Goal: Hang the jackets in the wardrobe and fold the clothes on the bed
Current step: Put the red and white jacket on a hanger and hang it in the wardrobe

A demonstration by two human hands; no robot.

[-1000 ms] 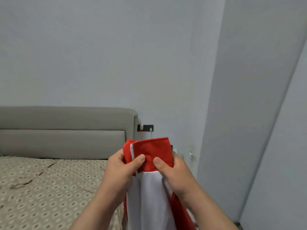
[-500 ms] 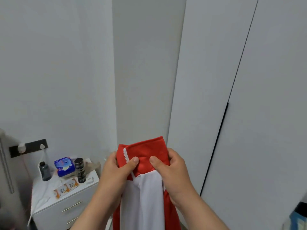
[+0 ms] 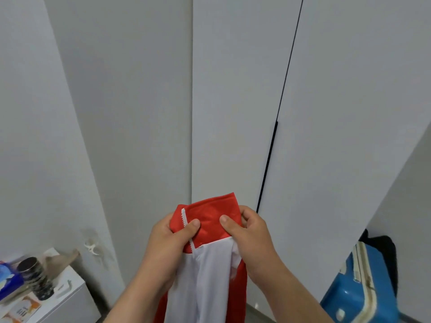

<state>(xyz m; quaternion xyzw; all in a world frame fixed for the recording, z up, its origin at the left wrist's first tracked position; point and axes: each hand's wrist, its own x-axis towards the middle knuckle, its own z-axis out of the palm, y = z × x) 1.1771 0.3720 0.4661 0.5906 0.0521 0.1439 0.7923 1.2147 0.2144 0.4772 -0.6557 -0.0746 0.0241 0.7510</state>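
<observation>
Count: 1 glossy red-and-white zip jacket (image 3: 211, 226), 2 bare hands, 2 flat white wardrobe doors (image 3: 233, 113), 1 thin black vertical handle strip (image 3: 268, 164), 1 white bedside cabinet (image 3: 72, 297), 1 dark cylindrical can (image 3: 37, 279), 1 blue soft pack (image 3: 9, 279), 1 blue hard-shell suitcase (image 3: 359, 292).

Jacket at 6 o'clock of the view, held up in front of the lower part of the left door. Shiny red top section bunched upward, creased. White zipper teeth (image 3: 185, 221) down its left edge. Below that a white panel flanked by red, hanging out of view at the bottom.

Left hand (image 3: 168, 243) at 7 o'clock of the red section: thumb pressed on the fabric beside the zipper, fingers curled behind, pinching it. Right hand (image 3: 250, 236) at 4 o'clock of it: thumb flat on the red, fingers wrapped round the right edge, gripping.

Both doors closed, meeting at a dark seam running down from 12 o'clock into the handle strip. Strip's lower end just at 12 o'clock of the right hand. Cabinet with can and pack at 8 o'clock, suitcase at 4 o'clock with something black on top, both well apart from the jacket. Open gap between them for the forearms and hanging cloth. Contact between jacket and door: cannot tell.
</observation>
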